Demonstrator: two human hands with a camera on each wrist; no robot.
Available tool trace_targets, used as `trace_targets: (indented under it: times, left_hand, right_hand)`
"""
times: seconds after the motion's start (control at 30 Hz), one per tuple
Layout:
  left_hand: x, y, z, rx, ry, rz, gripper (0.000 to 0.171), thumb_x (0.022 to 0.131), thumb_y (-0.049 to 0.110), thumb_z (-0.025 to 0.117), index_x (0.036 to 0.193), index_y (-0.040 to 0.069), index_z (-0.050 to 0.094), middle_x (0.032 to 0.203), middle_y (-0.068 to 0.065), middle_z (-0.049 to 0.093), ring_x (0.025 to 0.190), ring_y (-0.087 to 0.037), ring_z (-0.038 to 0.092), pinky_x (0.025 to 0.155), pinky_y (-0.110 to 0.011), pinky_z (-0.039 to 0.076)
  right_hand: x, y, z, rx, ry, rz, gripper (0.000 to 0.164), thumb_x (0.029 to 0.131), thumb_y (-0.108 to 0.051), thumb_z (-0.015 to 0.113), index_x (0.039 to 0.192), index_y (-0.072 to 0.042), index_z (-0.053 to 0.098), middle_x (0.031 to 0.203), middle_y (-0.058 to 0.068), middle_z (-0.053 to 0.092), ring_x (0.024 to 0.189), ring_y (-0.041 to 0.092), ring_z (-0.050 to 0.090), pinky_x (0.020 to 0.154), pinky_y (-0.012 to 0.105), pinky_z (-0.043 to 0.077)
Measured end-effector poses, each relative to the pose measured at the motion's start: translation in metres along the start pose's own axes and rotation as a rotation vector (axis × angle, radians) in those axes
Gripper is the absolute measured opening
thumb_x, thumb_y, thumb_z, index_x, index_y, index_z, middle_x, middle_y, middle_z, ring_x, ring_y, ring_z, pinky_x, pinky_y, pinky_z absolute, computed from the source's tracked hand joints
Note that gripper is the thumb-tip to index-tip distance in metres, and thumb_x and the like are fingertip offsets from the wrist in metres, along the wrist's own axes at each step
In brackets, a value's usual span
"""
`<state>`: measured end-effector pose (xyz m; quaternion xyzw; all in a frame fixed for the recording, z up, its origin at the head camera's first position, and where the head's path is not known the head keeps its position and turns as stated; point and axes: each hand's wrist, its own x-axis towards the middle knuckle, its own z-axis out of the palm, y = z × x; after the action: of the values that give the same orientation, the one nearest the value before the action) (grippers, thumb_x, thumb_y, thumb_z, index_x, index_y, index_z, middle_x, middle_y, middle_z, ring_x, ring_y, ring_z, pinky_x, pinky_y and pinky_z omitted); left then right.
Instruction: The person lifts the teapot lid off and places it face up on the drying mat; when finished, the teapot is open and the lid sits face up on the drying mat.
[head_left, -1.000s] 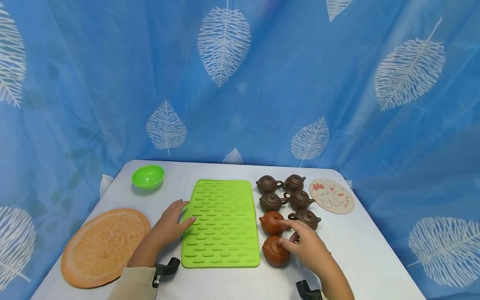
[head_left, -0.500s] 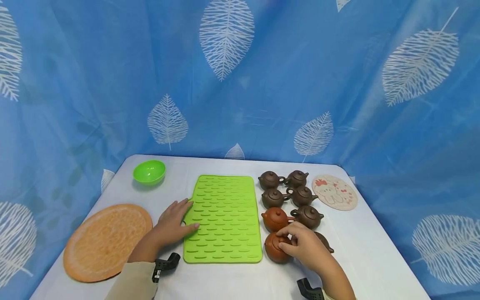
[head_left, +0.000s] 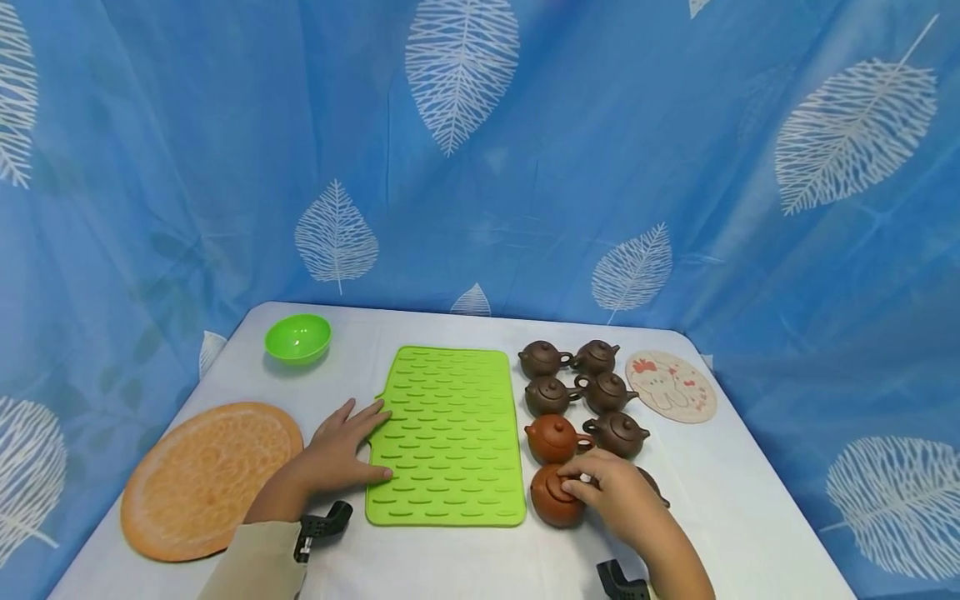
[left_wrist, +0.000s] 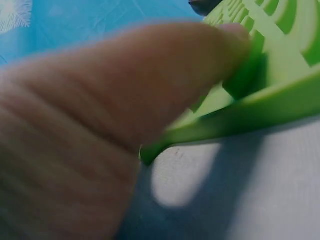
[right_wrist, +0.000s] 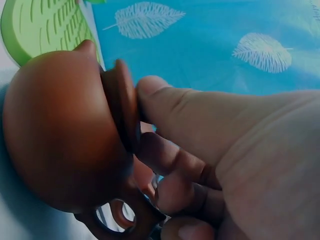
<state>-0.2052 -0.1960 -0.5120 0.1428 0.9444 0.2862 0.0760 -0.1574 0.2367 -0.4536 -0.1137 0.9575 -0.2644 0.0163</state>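
Note:
My right hand (head_left: 613, 492) pinches the lid (right_wrist: 129, 107) of the nearest reddish-brown teapot (right_wrist: 60, 130) between thumb and fingers. The lid sits tilted at the teapot's mouth, raised along one side in the right wrist view. That teapot's handle (right_wrist: 112, 225) points toward my curled lower fingers. Spread fingers of my left hand (head_left: 337, 450) lie at the left edge of the green ridged mat (head_left: 450, 433), the thumb over its border. A second reddish-brown teapot (head_left: 553, 439) stands just behind the first, its lid on.
Several dark brown teapots (head_left: 618, 433) stand in two columns right of the mat, one partly hidden by my right hand. A round rabbit-print mat (head_left: 671, 386) lies beyond them. At left are a green bowl (head_left: 298, 340) and a round orange-brown mat (head_left: 213, 479).
My right hand has moved from above the teapot down onto its lid and tilted the lid up. The left hand's fingers have spread wider at the mat's edge.

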Motion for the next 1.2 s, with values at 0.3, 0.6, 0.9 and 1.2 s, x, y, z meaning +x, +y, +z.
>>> trace_targets:
  times: [0.3,0.6,0.9,1.2]
  left_hand:
    - [0.003,0.000,0.003,-0.034,-0.020,0.004,0.105,0.076,0.059,0.088,0.160,0.016,0.044,0.173,-0.007,0.028,0.159,-0.049,0.008,0.120,-0.079,0.013]
    - [0.002,0.001,0.001,-0.026,-0.006,0.002,0.103,0.075,0.057,0.089,0.159,0.016,0.046,0.172,-0.008,0.030,0.159,-0.051,0.009,0.119,-0.079,0.013]
    - [0.000,0.002,-0.002,-0.044,-0.018,0.001,0.103,0.076,0.056,0.089,0.159,0.014,0.045,0.173,-0.008,0.029,0.159,-0.051,0.007,0.119,-0.079,0.011]
    - [0.000,0.003,-0.004,-0.049,-0.018,-0.002,0.104,0.075,0.056,0.090,0.159,0.014,0.045,0.172,-0.009,0.029,0.159,-0.051,0.006,0.119,-0.079,0.010]
  right_hand:
    - [-0.001,0.003,0.000,0.042,-0.004,0.060,0.005,0.093,-0.033,0.078,0.097,-0.033,0.076,0.099,-0.016,0.073,0.101,0.010,0.069,0.089,0.044,0.058]
    - [0.000,-0.003,0.003,0.129,0.043,0.077,0.008,0.099,-0.037,0.070,0.097,-0.030,0.071,0.092,-0.019,0.068,0.090,0.006,0.062,0.081,0.032,0.054]
    - [0.003,-0.015,0.014,0.423,0.049,0.095,0.005,0.102,-0.017,0.067,0.106,-0.015,0.064,0.074,0.001,0.062,0.064,0.012,0.058,0.057,0.026,0.050]
    - [0.006,-0.025,0.027,0.838,0.035,0.124,0.021,0.104,-0.011,0.064,0.122,-0.001,0.061,0.081,0.011,0.065,0.061,0.012,0.056,0.053,0.022,0.048]
